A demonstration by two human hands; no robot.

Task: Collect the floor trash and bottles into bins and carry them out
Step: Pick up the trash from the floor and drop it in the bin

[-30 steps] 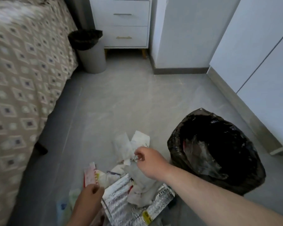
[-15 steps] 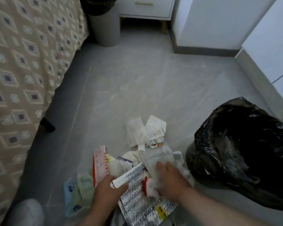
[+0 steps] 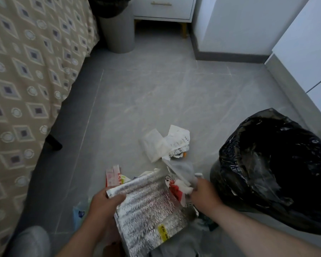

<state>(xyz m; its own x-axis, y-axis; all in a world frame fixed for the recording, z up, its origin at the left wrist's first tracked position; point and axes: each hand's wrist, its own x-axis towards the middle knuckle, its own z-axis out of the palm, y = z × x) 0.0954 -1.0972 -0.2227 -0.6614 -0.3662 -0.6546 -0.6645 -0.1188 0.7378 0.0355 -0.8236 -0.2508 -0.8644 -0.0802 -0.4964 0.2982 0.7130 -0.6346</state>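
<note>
A silver foil bag [image 3: 148, 212] with a yellow label lies tilted over a heap of floor trash. My left hand [image 3: 102, 206] grips its upper left corner. My right hand [image 3: 205, 193] pinches crumpled white and red plastic wrapping [image 3: 178, 184] at the bag's right edge. Crumpled white paper and a receipt [image 3: 167, 143] lie on the floor just beyond. A pink packet [image 3: 112, 176] and a bluish wrapper [image 3: 78, 214] lie at the left of the heap. A bin with a black liner [image 3: 278, 169] stands open at the right, close to my right hand.
A bed with a patterned beige cover [image 3: 26, 80] fills the left side; its dark leg [image 3: 53, 143] stands on the grey tile floor. A second grey bin with a black liner [image 3: 119, 30] stands at the back by a white nightstand [image 3: 163, 8]. White cabinets [image 3: 304, 43] line the right.
My left hand has moved up and taken hold of the foil bag's corner, lifting it. My right hand has shifted right with the white and red wrapping, toward the black-lined bin. The camera has tilted down.
</note>
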